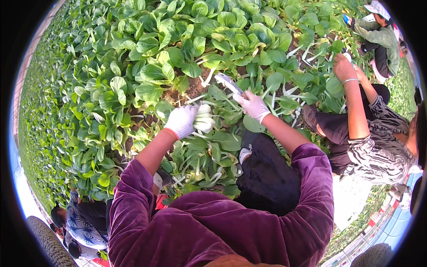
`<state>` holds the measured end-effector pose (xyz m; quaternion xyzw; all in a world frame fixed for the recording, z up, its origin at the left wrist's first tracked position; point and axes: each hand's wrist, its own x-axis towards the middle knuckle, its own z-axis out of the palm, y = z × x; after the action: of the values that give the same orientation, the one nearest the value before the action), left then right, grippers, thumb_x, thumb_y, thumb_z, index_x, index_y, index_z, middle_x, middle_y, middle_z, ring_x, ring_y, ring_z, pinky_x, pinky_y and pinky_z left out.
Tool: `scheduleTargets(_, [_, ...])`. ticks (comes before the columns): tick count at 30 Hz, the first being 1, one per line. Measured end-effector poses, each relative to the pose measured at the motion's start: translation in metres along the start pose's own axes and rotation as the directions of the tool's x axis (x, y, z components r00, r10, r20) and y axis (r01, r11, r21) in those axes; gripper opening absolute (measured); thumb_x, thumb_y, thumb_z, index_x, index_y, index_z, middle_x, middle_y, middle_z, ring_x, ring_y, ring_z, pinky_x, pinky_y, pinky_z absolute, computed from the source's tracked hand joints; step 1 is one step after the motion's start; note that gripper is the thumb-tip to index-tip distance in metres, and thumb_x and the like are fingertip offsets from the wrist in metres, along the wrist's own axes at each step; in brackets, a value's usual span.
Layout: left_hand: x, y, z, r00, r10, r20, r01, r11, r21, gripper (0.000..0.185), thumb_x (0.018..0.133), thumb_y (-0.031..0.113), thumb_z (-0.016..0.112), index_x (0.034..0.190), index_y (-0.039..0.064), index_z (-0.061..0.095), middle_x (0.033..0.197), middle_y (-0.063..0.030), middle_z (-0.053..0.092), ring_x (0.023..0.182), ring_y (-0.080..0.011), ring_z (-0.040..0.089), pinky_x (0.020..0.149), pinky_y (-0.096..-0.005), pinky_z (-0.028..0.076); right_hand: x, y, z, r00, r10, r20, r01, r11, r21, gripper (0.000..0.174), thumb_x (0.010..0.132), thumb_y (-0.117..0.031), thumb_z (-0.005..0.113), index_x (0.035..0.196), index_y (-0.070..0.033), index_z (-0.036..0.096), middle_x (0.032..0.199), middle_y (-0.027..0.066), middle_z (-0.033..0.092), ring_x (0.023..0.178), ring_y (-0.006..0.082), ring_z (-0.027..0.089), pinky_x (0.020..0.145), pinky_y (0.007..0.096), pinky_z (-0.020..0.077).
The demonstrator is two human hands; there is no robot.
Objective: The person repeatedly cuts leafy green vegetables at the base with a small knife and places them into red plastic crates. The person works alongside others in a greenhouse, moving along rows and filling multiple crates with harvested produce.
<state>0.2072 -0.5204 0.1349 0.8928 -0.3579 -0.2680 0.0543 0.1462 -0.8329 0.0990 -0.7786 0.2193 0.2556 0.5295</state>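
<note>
My left hand (182, 120), in a white knit glove with an orange cuff, is closed around a bunch of bok choy (203, 119) whose pale stems face right. My right hand (252, 105) wears a thin, translucent white glove. It grips a knife (228, 82) with a pale, broad blade pointing up and left, apart from the bunch. Beneath both hands lie loose bok choy leaves (227, 142) and cut stalks. Just beyond the blade, a pale stalk (208, 78) shows beside bare brown soil (194, 87).
Dense standing bok choy (150, 46) fills the ground ahead and left. A co-worker (377, 143) in a patterned top crouches close on my right, hands among plants. Another person (378, 40) squats farther off at upper right. More people (83, 223) are at lower left. My dark-trousered knee (267, 173) rises below my right arm.
</note>
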Motion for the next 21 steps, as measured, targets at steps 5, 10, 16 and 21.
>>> scheduleTargets(5, [0.033,-0.016,-0.007,0.981,0.114,-0.160,-0.084,0.979,0.183,0.053,0.077,0.005,0.069,0.129,0.003,0.059,0.143,-0.0161,0.053,0.107,-0.0339,0.067,0.088,-0.0454,0.055,0.056,-0.017,0.016,0.998,-0.052,0.038,0.046,0.991,0.123,0.038,0.105,-0.039,0.058,0.121,-0.005,0.062,0.090,0.0045,0.065,0.069,0.0129,0.061,0.060,0.0311,0.0499])
scheduleTargets(10, [0.082,-0.032,-0.013,0.968,0.131,-0.214,-0.045,0.930,0.366,0.048,0.094,0.015,0.059,0.140,0.003,0.053,0.121,-0.0167,0.062,0.090,-0.0304,0.069,0.082,-0.0430,0.056,0.125,-0.048,0.050,0.997,0.040,0.061,-0.052,0.979,0.198,0.033,0.107,-0.033,0.055,0.127,-0.008,0.060,0.093,0.0039,0.066,0.072,0.0132,0.060,0.060,0.0303,0.0512])
scheduleTargets(16, [0.125,-0.059,-0.006,0.951,0.106,-0.290,-0.018,0.956,0.292,0.062,0.103,0.020,0.054,0.161,0.015,0.033,0.086,-0.0148,0.071,0.078,-0.0330,0.069,0.078,-0.0446,0.055,0.189,-0.076,0.086,0.994,0.078,-0.075,-0.071,0.992,0.100,0.033,0.106,-0.031,0.053,0.122,-0.004,0.063,0.098,0.0123,0.071,0.080,0.0271,0.068,0.069,0.0408,0.0571])
scheduleTargets(21, [0.158,-0.106,0.003,0.952,-0.003,-0.305,0.079,0.968,0.237,0.064,0.101,0.019,0.056,0.160,0.007,0.034,0.088,-0.0168,0.072,0.076,-0.0328,0.070,0.076,-0.0451,0.057,0.197,-0.072,0.099,0.957,-0.281,-0.072,0.224,0.873,-0.433,0.036,0.105,-0.035,0.053,0.114,-0.001,0.062,0.108,0.0293,0.070,0.101,0.0517,0.065,0.090,0.0537,0.0507])
